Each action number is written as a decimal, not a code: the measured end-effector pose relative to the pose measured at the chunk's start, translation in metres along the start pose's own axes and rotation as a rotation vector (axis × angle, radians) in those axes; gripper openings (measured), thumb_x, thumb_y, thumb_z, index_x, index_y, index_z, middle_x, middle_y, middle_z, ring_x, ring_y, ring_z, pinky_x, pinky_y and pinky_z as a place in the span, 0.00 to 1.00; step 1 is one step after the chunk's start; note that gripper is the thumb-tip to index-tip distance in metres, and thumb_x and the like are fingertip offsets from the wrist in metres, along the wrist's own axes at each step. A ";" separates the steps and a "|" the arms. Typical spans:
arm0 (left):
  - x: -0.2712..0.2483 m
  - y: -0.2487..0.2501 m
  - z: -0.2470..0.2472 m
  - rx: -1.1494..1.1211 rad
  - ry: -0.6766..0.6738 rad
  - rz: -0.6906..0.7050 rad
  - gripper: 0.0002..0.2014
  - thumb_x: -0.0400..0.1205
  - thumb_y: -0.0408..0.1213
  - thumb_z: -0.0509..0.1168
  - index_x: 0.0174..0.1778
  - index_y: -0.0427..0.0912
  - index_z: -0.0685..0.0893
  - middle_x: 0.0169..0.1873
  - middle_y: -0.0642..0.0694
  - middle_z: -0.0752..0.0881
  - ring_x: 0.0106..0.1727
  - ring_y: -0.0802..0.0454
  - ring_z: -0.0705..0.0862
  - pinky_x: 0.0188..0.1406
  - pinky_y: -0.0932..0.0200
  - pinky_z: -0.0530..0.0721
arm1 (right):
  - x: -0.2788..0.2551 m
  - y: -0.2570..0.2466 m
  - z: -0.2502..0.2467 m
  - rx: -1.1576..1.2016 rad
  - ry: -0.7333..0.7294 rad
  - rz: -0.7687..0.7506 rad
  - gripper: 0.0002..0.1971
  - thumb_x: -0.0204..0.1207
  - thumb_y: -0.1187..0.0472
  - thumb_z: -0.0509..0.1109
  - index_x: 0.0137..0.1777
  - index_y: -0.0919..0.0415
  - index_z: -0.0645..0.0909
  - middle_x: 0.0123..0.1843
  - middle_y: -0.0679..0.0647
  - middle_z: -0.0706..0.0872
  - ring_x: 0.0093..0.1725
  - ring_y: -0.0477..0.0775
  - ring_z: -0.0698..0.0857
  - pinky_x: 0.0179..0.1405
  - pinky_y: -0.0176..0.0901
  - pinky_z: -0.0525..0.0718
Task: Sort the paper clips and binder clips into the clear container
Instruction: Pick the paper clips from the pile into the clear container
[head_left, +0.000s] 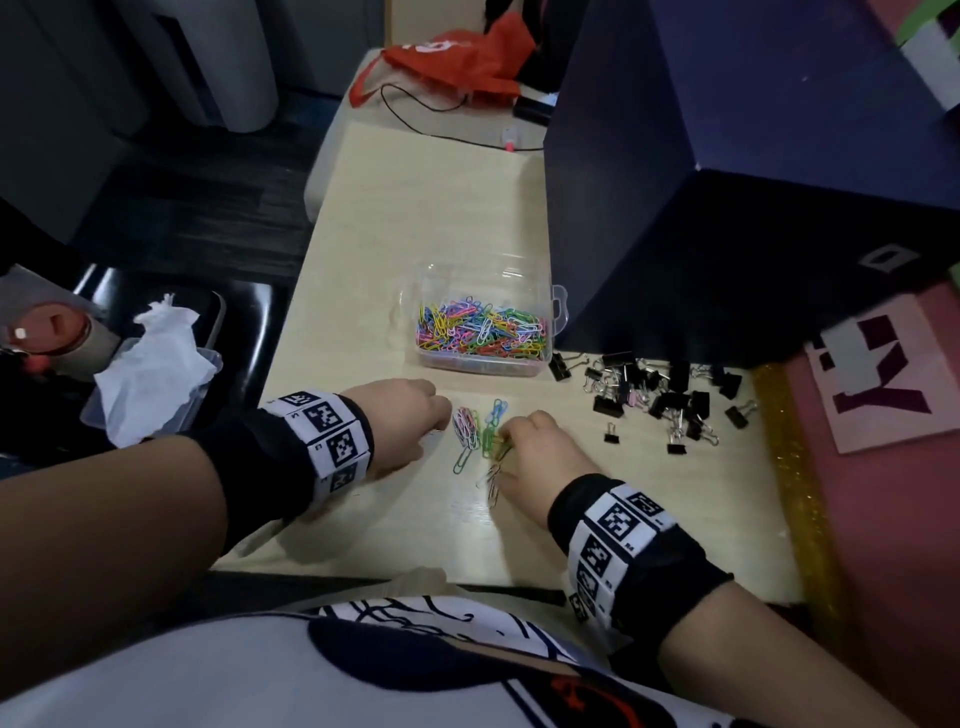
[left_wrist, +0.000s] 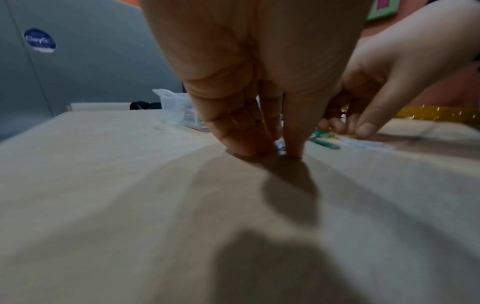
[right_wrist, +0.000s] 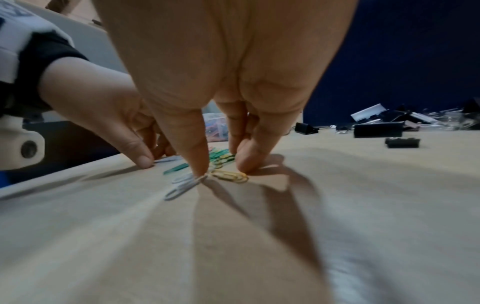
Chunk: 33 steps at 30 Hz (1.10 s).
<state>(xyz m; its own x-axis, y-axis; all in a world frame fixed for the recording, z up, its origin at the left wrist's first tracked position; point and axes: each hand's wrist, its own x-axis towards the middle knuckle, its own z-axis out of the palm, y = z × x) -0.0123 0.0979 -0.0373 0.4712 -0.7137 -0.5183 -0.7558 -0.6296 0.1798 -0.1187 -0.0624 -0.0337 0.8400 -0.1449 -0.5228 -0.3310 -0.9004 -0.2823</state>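
A clear container (head_left: 540, 358) on the wooden table holds a heap of coloured paper clips (head_left: 483, 327). In front of it lie a few loose paper clips (head_left: 475, 431), pink, white, green, blue and yellow. My left hand (head_left: 444, 415) stands fingertips-down at their left side, and its thumb and fingers (left_wrist: 249, 144) pinch a pale clip (left_wrist: 280, 146) against the table. My right hand (head_left: 504, 441) comes in from the right. Its thumb (right_wrist: 200, 162) presses on white clips (right_wrist: 182, 185) and its fingers (right_wrist: 246, 162) on yellow clips (right_wrist: 231, 176), pinching them together. Black binder clips (head_left: 665, 395) lie scattered to the right.
A dark blue box (head_left: 727, 208) stands just behind the binder clips and right of the container. A gold glitter strip (head_left: 789, 467) borders the table's right edge. Left of the table sit a black chair, crumpled tissue (head_left: 156, 364) and a plastic tub. A red bag (head_left: 457, 57) lies at the back.
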 end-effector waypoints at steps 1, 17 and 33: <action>0.001 0.003 0.001 -0.019 0.022 -0.003 0.18 0.80 0.39 0.64 0.67 0.48 0.74 0.61 0.45 0.78 0.61 0.43 0.79 0.56 0.54 0.78 | -0.001 -0.002 -0.001 0.003 -0.004 -0.005 0.23 0.76 0.58 0.68 0.71 0.58 0.71 0.67 0.57 0.72 0.66 0.59 0.77 0.68 0.47 0.75; 0.012 0.013 -0.001 -0.010 0.086 -0.040 0.15 0.81 0.42 0.66 0.63 0.44 0.78 0.57 0.42 0.81 0.60 0.42 0.80 0.57 0.52 0.78 | 0.009 -0.010 0.006 0.156 0.134 0.027 0.30 0.73 0.62 0.73 0.74 0.56 0.66 0.69 0.57 0.68 0.63 0.60 0.79 0.66 0.48 0.77; 0.001 0.004 -0.009 0.161 0.128 -0.059 0.13 0.86 0.45 0.58 0.60 0.44 0.82 0.56 0.45 0.81 0.55 0.42 0.82 0.40 0.54 0.74 | 0.023 -0.004 -0.003 0.020 0.108 -0.019 0.08 0.77 0.65 0.63 0.53 0.55 0.81 0.57 0.57 0.76 0.54 0.60 0.81 0.56 0.44 0.78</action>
<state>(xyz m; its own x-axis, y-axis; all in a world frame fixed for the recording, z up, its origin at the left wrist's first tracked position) -0.0110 0.0917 -0.0297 0.5633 -0.7165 -0.4114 -0.7831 -0.6218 0.0108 -0.0967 -0.0635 -0.0421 0.8874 -0.1720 -0.4277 -0.3219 -0.8953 -0.3079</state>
